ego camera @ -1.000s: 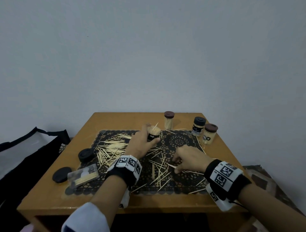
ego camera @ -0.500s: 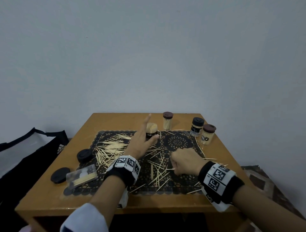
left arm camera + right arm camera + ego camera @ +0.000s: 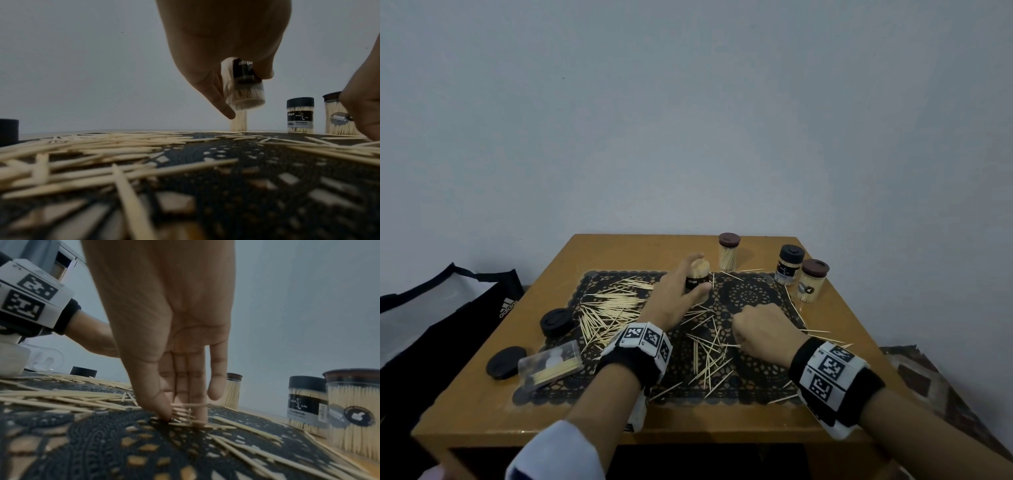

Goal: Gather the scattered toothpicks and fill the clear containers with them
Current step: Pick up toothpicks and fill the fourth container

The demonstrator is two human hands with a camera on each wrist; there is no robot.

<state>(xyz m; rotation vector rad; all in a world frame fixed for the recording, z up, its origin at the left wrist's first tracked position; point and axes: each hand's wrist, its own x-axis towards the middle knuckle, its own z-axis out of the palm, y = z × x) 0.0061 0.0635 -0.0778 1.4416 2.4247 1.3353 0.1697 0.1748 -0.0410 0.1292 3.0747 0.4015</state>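
Nearest you, your right hand [image 3: 763, 334] is down on the black lace mat [image 3: 750, 298], thumb and fingers [image 3: 197, 402] pinching a small bunch of toothpicks [image 3: 185, 410] against it. More scattered toothpicks [image 3: 709, 356] lie crossed just left of that hand, and a thicker spread [image 3: 613, 308] covers the mat's left half.

On the left edge of the wooden tabletop [image 3: 842, 308] sits a flat clear box [image 3: 549, 365] with toothpicks inside, lying partly on the mat's corner. Two loose black lids are beside it, one [image 3: 506, 362] touching the box and one [image 3: 555, 322] farther back at the mat's edge.

Further out, your left hand [image 3: 671, 301] grips an open clear container [image 3: 697, 279] with a black label, full of toothpicks. In the left wrist view the container is lifted off the mat and tilted.

Beyond it stand three closed, filled containers: a brown-lidded one [image 3: 728, 251] at the back, then a black-lidded one [image 3: 789, 269] and another brown-lidded one [image 3: 811, 284] touching each other at the right.
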